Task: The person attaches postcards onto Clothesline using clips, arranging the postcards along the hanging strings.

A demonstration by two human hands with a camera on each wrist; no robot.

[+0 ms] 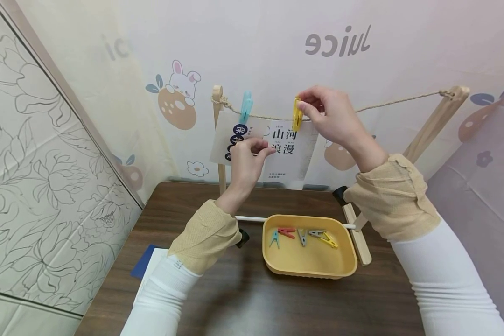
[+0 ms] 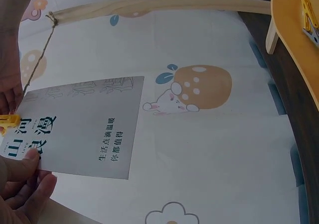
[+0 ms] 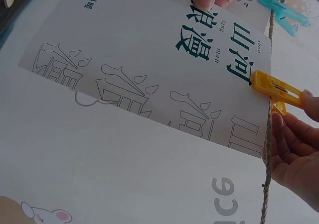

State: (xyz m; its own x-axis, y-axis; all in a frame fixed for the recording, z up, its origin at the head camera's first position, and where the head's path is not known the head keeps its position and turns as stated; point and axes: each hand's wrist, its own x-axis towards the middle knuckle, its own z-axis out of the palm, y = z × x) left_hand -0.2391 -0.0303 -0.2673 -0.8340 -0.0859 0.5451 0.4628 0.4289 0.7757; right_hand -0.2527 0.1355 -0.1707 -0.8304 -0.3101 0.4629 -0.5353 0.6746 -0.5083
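Note:
A white card (image 1: 291, 151) with dark printed characters hangs from a twine line (image 1: 395, 101) strung between two wooden posts. My right hand (image 1: 325, 112) pinches a yellow clothespin (image 1: 296, 113) that clamps the card's top edge to the twine (image 3: 269, 149); the yellow clothespin (image 3: 275, 88) shows close up in the right wrist view. My left hand (image 1: 248, 156) pinches the card's left side (image 2: 79, 129) between thumb and fingers (image 2: 22, 167). A blue clothespin (image 1: 246, 106) holds a second card (image 1: 228, 137) further left on the line.
A yellow tray (image 1: 346, 266) on the dark wooden table (image 1: 252, 298) holds several coloured clothespins (image 1: 304, 234). The wooden rack's base bars (image 1: 357, 233) lie behind the tray. A blue and white booklet (image 1: 147, 266) lies at the table's left. Printed fabric walls surround the table.

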